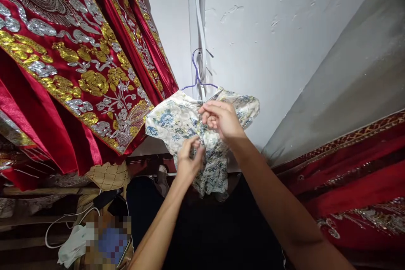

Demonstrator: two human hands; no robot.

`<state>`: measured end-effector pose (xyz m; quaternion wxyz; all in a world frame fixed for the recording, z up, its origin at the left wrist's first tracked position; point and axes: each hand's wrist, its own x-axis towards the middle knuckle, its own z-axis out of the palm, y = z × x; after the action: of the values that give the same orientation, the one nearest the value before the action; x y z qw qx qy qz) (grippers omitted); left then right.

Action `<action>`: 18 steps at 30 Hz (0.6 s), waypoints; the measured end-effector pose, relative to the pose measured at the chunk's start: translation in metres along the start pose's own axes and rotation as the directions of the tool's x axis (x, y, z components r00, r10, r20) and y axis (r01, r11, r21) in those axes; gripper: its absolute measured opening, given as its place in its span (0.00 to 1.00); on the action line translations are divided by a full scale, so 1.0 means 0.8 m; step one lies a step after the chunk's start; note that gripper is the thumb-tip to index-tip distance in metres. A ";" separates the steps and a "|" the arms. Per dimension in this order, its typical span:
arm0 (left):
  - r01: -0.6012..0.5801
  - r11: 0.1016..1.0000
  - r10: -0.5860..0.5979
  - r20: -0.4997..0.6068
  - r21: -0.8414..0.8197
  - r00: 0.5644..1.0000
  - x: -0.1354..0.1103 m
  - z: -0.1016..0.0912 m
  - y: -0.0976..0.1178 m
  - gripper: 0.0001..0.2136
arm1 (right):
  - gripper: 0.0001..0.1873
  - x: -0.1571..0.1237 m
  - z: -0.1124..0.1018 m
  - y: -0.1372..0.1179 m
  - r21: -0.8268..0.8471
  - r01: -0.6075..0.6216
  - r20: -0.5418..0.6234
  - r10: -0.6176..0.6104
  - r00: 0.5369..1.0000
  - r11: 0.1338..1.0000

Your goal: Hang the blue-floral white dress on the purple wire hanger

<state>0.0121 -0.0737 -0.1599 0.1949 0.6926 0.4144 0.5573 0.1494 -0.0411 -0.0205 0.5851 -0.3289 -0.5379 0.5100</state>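
Here, small blue-floral satin dress on purple wire hanger, scuffed white wall behind it, right hand pinching its collar, left hand pinching its front.

- Small dress hangs on a wire hanger against the wall.
- Embroidered robes hang left of it; embroidered cloth lies lower right.
- Right hand at its collar, left hand below, on its front.
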 end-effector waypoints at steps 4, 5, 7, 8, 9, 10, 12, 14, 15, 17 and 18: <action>-0.216 0.976 0.214 -0.169 0.009 0.962 0.095 -0.039 0.056 0.17 | 0.11 -0.004 0.005 0.002 -0.058 0.038 0.001 -0.038 0.999 0.998; -0.259 0.964 0.265 -0.130 0.058 0.955 0.114 -0.045 0.066 0.14 | 0.11 -0.002 0.005 0.004 -0.078 0.061 0.004 -0.061 0.998 0.995; -0.323 0.933 0.331 -0.029 0.158 0.943 0.139 -0.050 0.080 0.08 | 0.12 0.005 0.000 0.017 -0.111 0.099 -0.013 -0.102 0.995 0.989; -0.351 0.916 0.355 0.015 0.195 0.935 0.145 -0.051 0.086 0.07 | 0.13 0.008 -0.004 0.029 -0.127 0.098 -0.042 -0.104 0.994 0.987; -0.373 0.902 0.373 0.042 0.219 0.927 0.148 -0.051 0.090 0.07 | 0.13 0.010 -0.008 0.043 -0.143 0.080 -0.079 -0.092 0.993 0.986; -0.386 0.894 0.386 0.044 0.227 0.921 0.148 -0.051 0.094 0.06 | 0.13 0.011 -0.013 0.060 -0.159 0.049 -0.115 -0.068 0.991 0.986; -0.374 0.904 0.393 -0.055 0.210 0.918 0.145 -0.059 0.095 0.06 | 0.14 0.005 -0.022 0.095 -0.192 -0.029 -0.149 0.000 0.989 0.981; -0.307 0.943 0.333 -0.287 0.131 0.898 0.140 -0.079 0.085 0.06 | 0.15 -0.012 -0.029 0.124 -0.214 -0.076 -0.131 0.048 0.990 0.974; -0.264 0.963 0.263 -0.411 0.056 0.873 0.138 -0.092 0.075 0.06 | 0.15 -0.024 -0.032 0.134 -0.217 -0.089 -0.113 0.065 0.991 0.972; -0.191 0.973 0.087 -0.561 -0.129 0.823 0.130 -0.117 0.044 0.08 | 0.16 -0.052 -0.035 0.146 -0.206 -0.115 -0.074 0.102 0.992 0.972; -0.159 0.967 0.021 -0.562 -0.198 0.827 0.123 -0.127 0.025 0.10 | 0.16 -0.067 -0.035 0.149 -0.194 -0.126 -0.056 0.117 0.992 0.973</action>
<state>-0.0718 -0.0271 -0.0548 0.1205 0.4917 0.3502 0.7881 0.1530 -0.0560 -0.1530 0.5292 -0.4287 -0.5516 0.4816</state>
